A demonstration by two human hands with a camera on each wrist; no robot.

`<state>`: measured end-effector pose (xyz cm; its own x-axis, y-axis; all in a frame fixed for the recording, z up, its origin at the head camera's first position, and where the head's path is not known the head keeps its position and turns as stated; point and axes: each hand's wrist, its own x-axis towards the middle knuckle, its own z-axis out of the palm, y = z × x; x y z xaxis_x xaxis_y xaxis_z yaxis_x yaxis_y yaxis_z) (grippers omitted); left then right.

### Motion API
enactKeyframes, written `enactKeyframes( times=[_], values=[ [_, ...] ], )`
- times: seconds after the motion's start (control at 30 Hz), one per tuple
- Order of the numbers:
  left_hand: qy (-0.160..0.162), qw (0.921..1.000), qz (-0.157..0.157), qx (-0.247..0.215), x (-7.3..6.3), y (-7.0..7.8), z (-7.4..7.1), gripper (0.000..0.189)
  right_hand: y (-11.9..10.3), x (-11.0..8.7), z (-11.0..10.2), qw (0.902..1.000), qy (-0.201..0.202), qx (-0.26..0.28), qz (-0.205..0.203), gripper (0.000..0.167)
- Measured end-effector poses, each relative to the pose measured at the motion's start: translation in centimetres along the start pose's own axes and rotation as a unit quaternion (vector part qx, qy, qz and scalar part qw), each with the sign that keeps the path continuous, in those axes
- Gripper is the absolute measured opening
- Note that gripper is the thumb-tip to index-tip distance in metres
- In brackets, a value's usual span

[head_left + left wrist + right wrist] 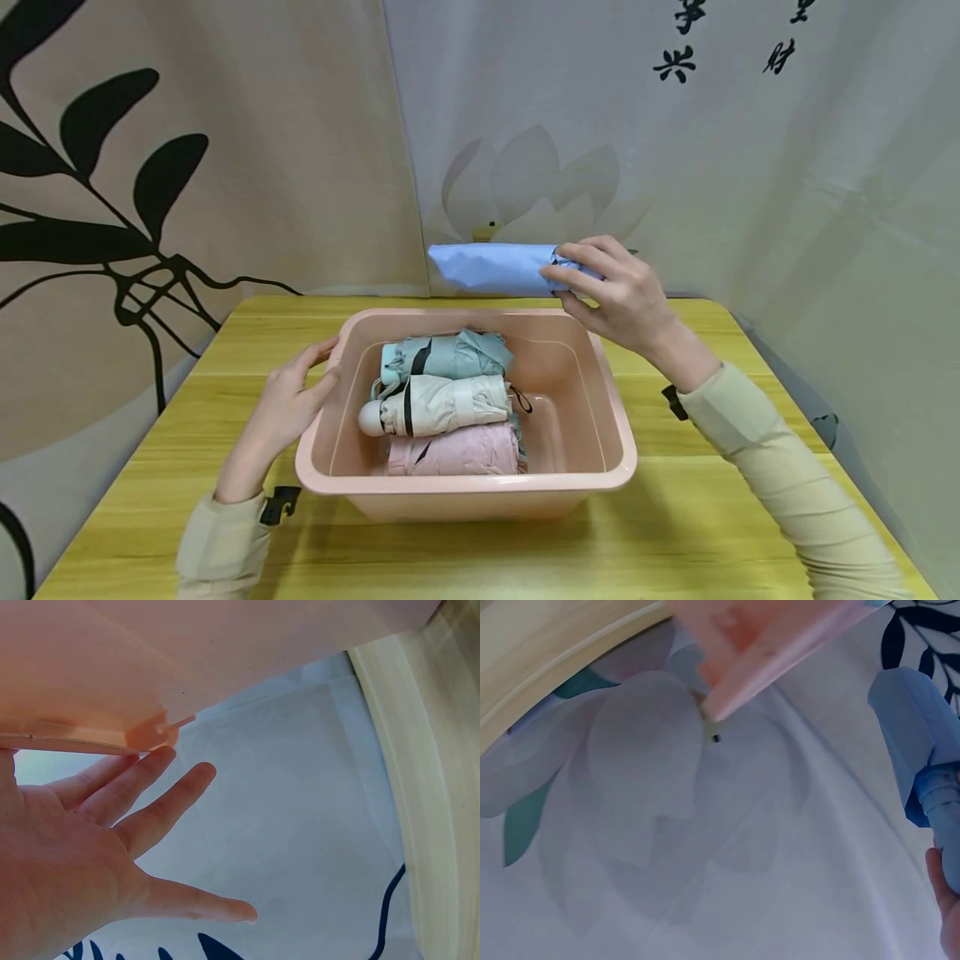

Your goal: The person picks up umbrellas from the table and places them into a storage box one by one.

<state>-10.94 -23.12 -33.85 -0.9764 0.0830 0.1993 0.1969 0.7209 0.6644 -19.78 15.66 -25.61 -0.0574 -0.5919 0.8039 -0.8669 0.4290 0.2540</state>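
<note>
My right hand (618, 292) grips one end of a folded blue umbrella (487, 268), holding it level above the far rim of a pink plastic basin (465, 485). In the right wrist view the blue umbrella (915, 724) shows at the right edge, with only part of the hand (949, 926) visible. Spread, fairly straight fingers of my left hand (285, 408) touch the basin's left side; the left wrist view shows this hand (82, 847) under the rim. Inside the basin lie three folded umbrellas: teal (468, 357), white (450, 406) and pink (461, 452).
The basin stands on a yellow wood-grain table (675, 533). Behind it hangs a pale cloth backdrop (315, 150) with printed leaves, a lotus and dark characters. Bare basin floor (558, 425) shows to the right of the umbrellas.
</note>
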Motion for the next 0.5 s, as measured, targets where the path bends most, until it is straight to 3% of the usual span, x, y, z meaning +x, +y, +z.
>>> enactKeyframes(
  times=[0.23,0.5],
  values=[
    [-0.001,1.0000,-0.003,-0.001,0.0,0.0,0.0,0.052,-1.8,1.5,0.4,0.9980,-0.032,0.012,-0.053,0.029],
    [0.003,1.0000,-0.002,0.002,0.1,-0.1,0.1,0.052,-3.8,2.9,1.2,0.9926,-0.056,0.045,-0.097,0.025]
  ],
)
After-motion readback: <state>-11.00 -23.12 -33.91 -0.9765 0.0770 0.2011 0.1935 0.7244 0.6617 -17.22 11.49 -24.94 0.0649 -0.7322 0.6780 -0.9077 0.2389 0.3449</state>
